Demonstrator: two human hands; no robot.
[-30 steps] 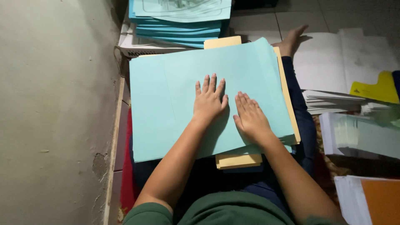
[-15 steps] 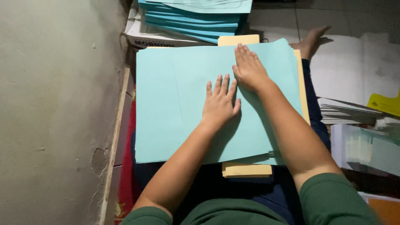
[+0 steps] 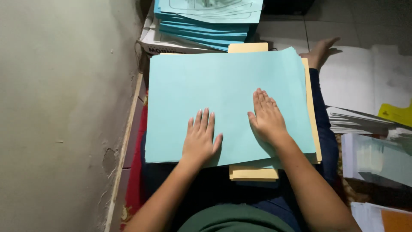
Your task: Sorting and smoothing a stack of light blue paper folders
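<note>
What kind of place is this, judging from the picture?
Probably a small print or paper workshop, worked from the floor: blue sheets lie on the person's lap, a blue paper stack beyond, white paper piles alongside.

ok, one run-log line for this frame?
left hand: flat on light blue paper sheet | right hand: flat on same sheet | under: tan board | beyond: blue paper stack

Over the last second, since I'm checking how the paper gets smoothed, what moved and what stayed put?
The right hand slid up the light blue sheet toward its far edge, then came back down beside the left hand. The left hand stayed flat near the sheet's lower middle. Nothing was gripped or released. The sheet stayed on the tan board, with the stack of blue papers beyond.
</note>
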